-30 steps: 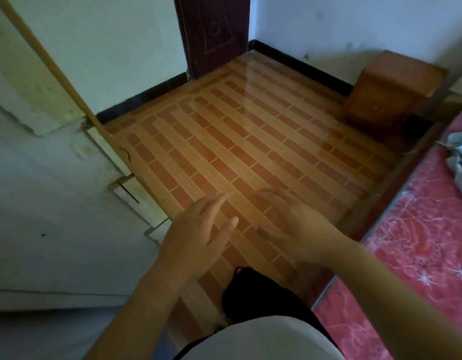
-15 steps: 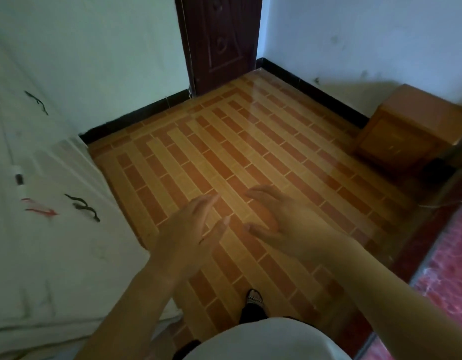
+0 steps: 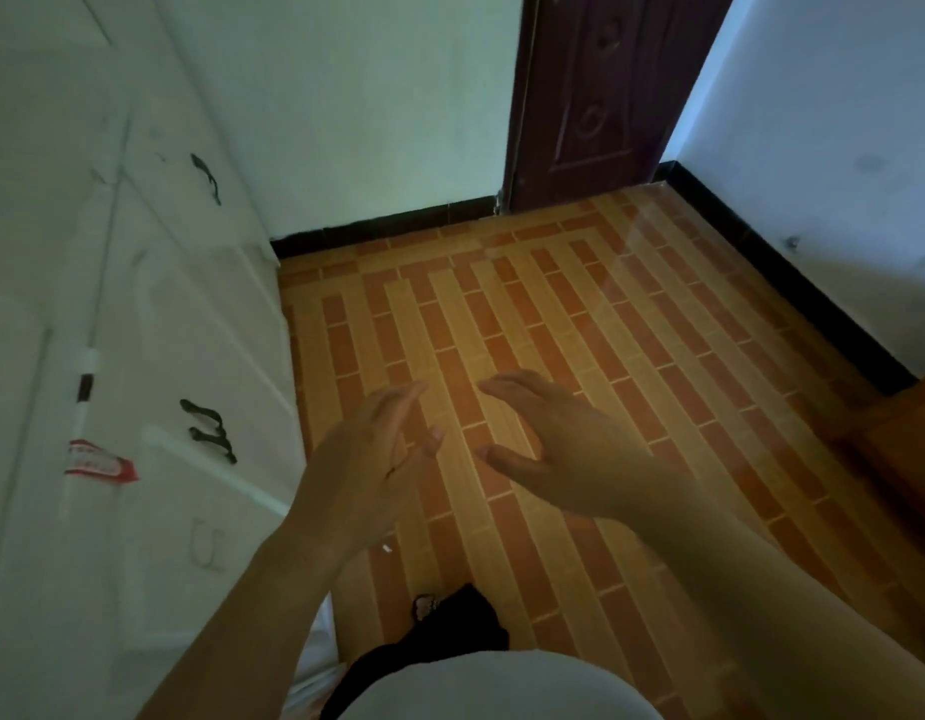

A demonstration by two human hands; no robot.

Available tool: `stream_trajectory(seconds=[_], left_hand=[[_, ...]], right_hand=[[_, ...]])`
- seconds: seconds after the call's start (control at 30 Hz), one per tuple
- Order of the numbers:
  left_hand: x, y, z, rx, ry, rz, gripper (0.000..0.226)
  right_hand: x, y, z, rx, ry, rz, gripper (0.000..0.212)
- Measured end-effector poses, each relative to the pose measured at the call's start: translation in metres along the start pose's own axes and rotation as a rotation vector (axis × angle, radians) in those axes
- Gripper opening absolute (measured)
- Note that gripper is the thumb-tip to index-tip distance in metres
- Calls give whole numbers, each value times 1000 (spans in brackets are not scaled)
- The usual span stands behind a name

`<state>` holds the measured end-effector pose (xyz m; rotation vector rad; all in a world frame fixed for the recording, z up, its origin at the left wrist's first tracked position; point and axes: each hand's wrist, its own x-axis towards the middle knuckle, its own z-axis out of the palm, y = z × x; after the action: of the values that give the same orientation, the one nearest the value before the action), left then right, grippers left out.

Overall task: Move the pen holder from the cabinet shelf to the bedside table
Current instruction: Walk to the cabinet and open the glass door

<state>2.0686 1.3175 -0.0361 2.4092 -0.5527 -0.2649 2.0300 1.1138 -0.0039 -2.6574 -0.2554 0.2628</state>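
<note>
No pen holder shows in this view. My left hand [image 3: 372, 449] and my right hand [image 3: 559, 449] float side by side over the tiled floor, palms down, fingers spread, both holding nothing. A white cabinet [image 3: 153, 356] with closed doors and dark handles [image 3: 208, 428] fills the left side, close to my left forearm. Only a corner of the brown wooden bedside table [image 3: 902, 433] appears at the right edge, beyond my right hand.
An orange and tan tiled floor [image 3: 579, 314] stretches ahead to a dark wooden door [image 3: 600, 96] and black skirting. White walls stand behind and to the right. A red label [image 3: 99, 462] sticks to the cabinet front. My dark trouser leg and foot are below.
The view has swung left: the bed has left the frame, the bedside table has slid to the right edge, and the cabinet front now fills the left. Both hands stay spread and apart.
</note>
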Motion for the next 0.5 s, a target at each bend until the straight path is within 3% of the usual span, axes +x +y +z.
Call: stream_trajectory(seconds=[0.37,0.5], left_hand=[[84,-34,-52,40,180,-147,71],[92,-52,-66,65,266,-275,67]], right_hand=[[139,1,-41,-4,-76,-155,64],[192,-9,-38,0,-157,-322,65]])
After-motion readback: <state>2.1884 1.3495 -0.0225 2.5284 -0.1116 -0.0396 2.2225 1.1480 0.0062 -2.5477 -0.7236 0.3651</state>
